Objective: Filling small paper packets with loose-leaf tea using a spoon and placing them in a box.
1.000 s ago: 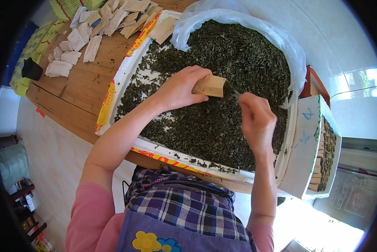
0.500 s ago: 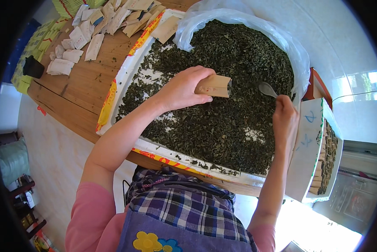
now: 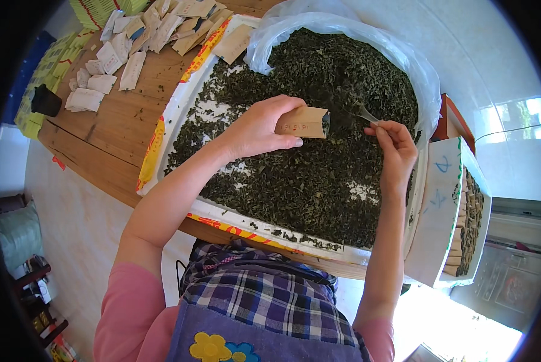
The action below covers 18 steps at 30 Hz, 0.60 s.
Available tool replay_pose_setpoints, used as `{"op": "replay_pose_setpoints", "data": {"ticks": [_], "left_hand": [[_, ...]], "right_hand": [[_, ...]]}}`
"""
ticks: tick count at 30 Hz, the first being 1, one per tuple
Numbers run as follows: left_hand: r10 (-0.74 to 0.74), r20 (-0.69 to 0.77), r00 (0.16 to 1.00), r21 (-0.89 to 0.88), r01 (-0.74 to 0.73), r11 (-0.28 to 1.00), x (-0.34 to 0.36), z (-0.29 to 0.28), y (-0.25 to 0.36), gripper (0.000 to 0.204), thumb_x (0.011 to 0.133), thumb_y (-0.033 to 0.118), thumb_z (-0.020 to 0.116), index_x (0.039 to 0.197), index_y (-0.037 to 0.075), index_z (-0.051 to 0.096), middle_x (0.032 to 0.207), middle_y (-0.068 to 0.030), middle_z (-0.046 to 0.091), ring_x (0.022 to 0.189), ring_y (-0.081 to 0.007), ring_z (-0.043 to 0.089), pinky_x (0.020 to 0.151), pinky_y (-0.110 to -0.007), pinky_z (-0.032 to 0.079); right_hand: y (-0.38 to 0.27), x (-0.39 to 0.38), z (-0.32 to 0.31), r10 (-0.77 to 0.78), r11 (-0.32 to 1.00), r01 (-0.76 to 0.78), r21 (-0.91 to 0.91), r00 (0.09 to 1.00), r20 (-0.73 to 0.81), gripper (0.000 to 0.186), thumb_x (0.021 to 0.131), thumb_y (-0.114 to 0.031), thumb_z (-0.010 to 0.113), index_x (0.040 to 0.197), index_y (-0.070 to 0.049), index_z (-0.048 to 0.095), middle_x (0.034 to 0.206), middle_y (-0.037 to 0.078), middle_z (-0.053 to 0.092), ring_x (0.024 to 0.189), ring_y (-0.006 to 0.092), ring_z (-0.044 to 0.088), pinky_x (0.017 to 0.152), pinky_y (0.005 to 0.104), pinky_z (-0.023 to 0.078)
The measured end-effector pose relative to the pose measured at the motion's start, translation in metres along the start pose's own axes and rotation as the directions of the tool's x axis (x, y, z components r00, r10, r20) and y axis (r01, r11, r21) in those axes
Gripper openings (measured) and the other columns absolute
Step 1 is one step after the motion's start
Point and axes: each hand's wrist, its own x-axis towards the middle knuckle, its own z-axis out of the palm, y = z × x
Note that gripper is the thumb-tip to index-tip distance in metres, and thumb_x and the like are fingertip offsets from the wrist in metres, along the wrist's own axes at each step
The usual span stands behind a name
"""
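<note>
My left hand (image 3: 262, 128) grips a small brown paper packet (image 3: 301, 123), tilted so that its open mouth faces right. Pinched by its handle in my right hand (image 3: 398, 151) is a spoon (image 3: 367, 115), whose bowl is sunk among dried tea leaves (image 3: 318, 187) just right of the packet. The dark leaves are spread over a white foam tray (image 3: 172, 142) with yellow and red tape along its edges. Under the far part of the heap lies a translucent plastic bag (image 3: 424, 84), its rim folded outward.
Loose paper packets (image 3: 135, 69) lie on the wooden table (image 3: 116, 120) at the far left, by a black cup (image 3: 45, 101) and stacked yellow-green packages (image 3: 56, 60). At the right, a white foam box (image 3: 436, 211) holds rows of upright brown packets (image 3: 463, 226). Behind it stands a red-brown box (image 3: 454, 123).
My right hand has moved left, bringing the spoon closer to the packet and its bowl down into the leaves. My left hand and the packet have shifted very slightly left.
</note>
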Motion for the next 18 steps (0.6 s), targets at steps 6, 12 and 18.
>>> {"op": "replay_pose_setpoints", "data": {"ticks": [6,12,18], "left_hand": [[0.027,-0.011,1.0,0.042,-0.027,0.999,0.0,0.0,-0.004,0.056,0.075,0.019,0.079,0.122,0.001,0.055,0.113,-0.0133,0.06,0.105,-0.0285,0.06,0.094,-0.036,0.047],[-0.006,-0.004,1.0,0.081,0.006,0.997,0.0,0.002,0.0,0.056,0.074,0.018,0.078,0.122,0.001,0.055,0.112,-0.0137,0.06,0.105,-0.0304,0.059,0.094,-0.037,0.047],[-0.016,-0.008,1.0,0.087,0.017,0.996,0.0,0.002,0.0,0.056,0.074,0.018,0.078,0.122,0.002,0.055,0.113,-0.0136,0.059,0.105,-0.0304,0.06,0.094,-0.037,0.047]], "right_hand": [[-0.044,-0.031,0.006,-0.072,0.967,0.078,-0.244,0.997,0.032,0.01,0.091,0.0,0.062,0.1,0.001,0.066,0.093,0.007,0.07,0.086,0.0154,0.068,0.08,0.0257,0.052],[-0.058,-0.043,0.036,-0.506,0.483,0.633,-0.605,0.766,0.397,0.017,0.078,0.01,0.067,0.091,-0.002,0.066,0.087,0.01,0.069,0.075,0.0234,0.065,0.071,0.0315,0.05],[-0.054,-0.044,0.025,-0.627,0.303,0.704,-0.642,0.655,0.422,0.019,0.076,0.012,0.066,0.091,0.0,0.065,0.091,0.01,0.07,0.078,0.0279,0.064,0.074,0.0362,0.05]]}}
